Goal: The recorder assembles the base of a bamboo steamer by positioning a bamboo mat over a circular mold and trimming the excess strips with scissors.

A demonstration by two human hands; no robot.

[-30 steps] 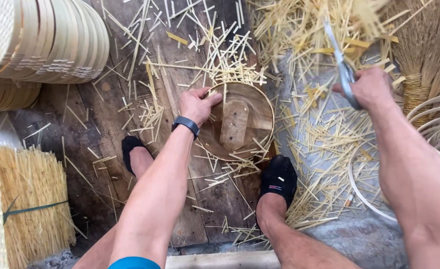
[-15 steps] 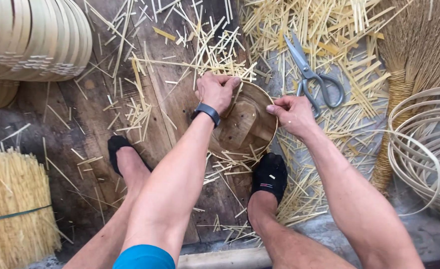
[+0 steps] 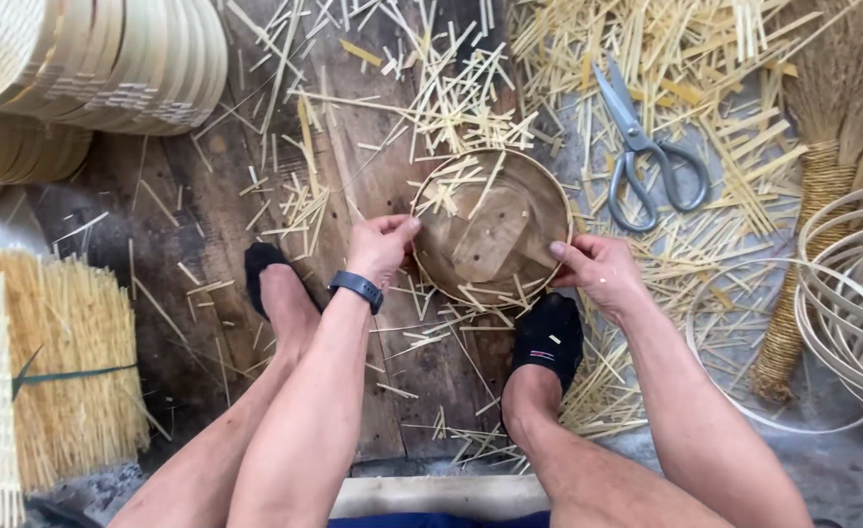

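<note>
A round bamboo hoop frame (image 3: 539,186) lies on a wooden board (image 3: 373,196), with a small wooden block (image 3: 490,244) and cut splints inside it. My left hand (image 3: 381,249) grips the hoop's left rim; a dark band sits on that wrist. On the right rim rests my right hand (image 3: 598,274), fingers pinching the edge. Steel scissors (image 3: 642,147) lie on the ground beyond the hoop, apart from both hands. My feet in black socks (image 3: 549,332) sit just below the hoop.
Stacked bamboo hoops (image 3: 109,59) fill the top left. A bundle of thin splints (image 3: 60,362) lies at the left. Loose bamboo rings (image 3: 842,293) and a straw broom (image 3: 832,127) sit at the right. Cut splints (image 3: 647,49) litter the ground.
My right hand set the scissors down on the ground and came over to the hoop's right rim. My left hand slid from the hoop's top to its left rim.
</note>
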